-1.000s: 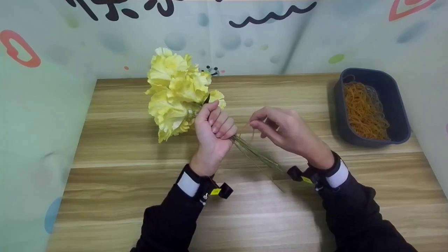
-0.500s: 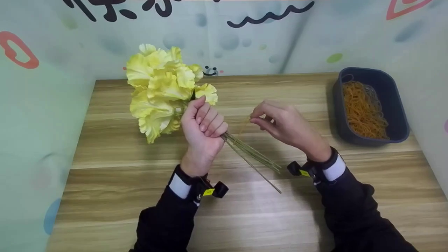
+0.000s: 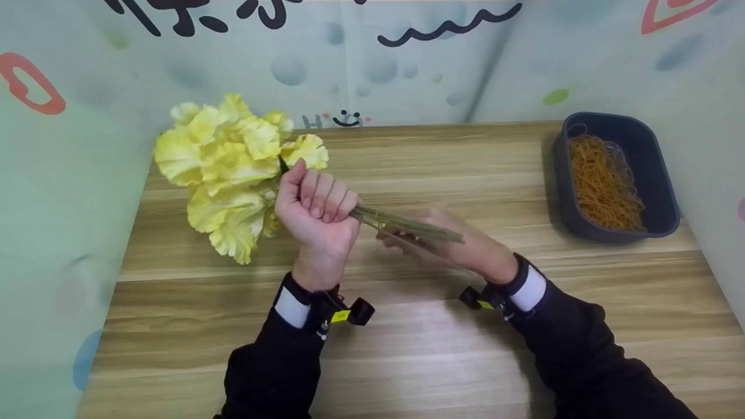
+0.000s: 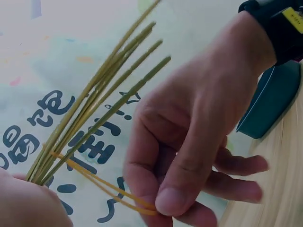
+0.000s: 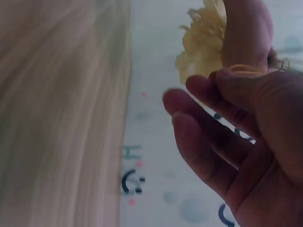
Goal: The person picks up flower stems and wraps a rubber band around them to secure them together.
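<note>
My left hand (image 3: 319, 212) grips a bunch of yellow artificial flowers (image 3: 227, 163) by the stems (image 3: 416, 226), just below the blooms. The stem ends point to the right. Blurred by motion, my right hand (image 3: 445, 238) is under and behind the stems in the head view. The left wrist view shows this right hand (image 4: 189, 142) pinching an orange rubber band (image 4: 113, 187) between thumb and forefinger, its other fingers spread. The band loops round some of the stems (image 4: 90, 101) close to my left hand (image 4: 35, 203) and is stretched out from them.
A dark blue tub (image 3: 655, 169) at the back right of the wooden table (image 3: 407, 361) holds a heap of orange rubber bands (image 3: 605, 186). A printed backdrop (image 3: 396, 64) stands behind and at both sides.
My left hand and the flowers have moved left, and the stems have swung flatter. My right hand has gone down and round under the stems, pulling the rubber band with it.
</note>
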`<state>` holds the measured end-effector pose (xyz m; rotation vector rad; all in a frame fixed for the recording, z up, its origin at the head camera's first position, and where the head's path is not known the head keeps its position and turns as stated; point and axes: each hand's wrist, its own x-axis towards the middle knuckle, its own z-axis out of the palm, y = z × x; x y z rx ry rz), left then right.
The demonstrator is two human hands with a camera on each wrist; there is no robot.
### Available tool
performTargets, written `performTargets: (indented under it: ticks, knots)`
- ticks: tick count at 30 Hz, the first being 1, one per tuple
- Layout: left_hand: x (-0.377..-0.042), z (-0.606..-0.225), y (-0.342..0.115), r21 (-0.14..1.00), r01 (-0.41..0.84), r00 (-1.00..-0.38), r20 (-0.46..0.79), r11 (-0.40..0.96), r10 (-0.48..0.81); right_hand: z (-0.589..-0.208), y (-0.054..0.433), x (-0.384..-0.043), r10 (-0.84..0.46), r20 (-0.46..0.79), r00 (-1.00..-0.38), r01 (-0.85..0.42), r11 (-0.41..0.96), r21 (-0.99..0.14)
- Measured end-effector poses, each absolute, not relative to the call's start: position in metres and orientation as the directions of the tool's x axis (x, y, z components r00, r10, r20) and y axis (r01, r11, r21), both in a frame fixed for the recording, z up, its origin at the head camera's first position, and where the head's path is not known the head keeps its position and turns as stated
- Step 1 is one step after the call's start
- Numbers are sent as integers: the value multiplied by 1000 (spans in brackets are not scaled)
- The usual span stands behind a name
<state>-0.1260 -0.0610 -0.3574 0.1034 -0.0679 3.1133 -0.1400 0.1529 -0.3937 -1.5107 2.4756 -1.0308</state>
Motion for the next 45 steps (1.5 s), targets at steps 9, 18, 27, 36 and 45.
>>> performTargets:
  ticks: [9,18,27,36,45]
  knots:
    - [-138,-365,-71,52,125,-991,-33,-991,-127,-397,135,-118,-854,212,-476,-776,293,-559]
    - [-144,-372,-72,106,180,-982,-46,-978,-186,-382,137,-96,-850,359,-385,-837,158,-525]
    - [-143,-375,-64,203,162,-982,-59,-966,-177,-363,153,-101,-698,620,-358,-913,121,-390]
    - [-139,-373,-58,266,56,-996,-48,-962,-72,-354,175,-125,-561,700,-441,-897,283,-339]
    - [-135,-371,-52,318,-138,-990,-40,-938,133,-352,185,-136,-499,671,-548,-821,476,-316]
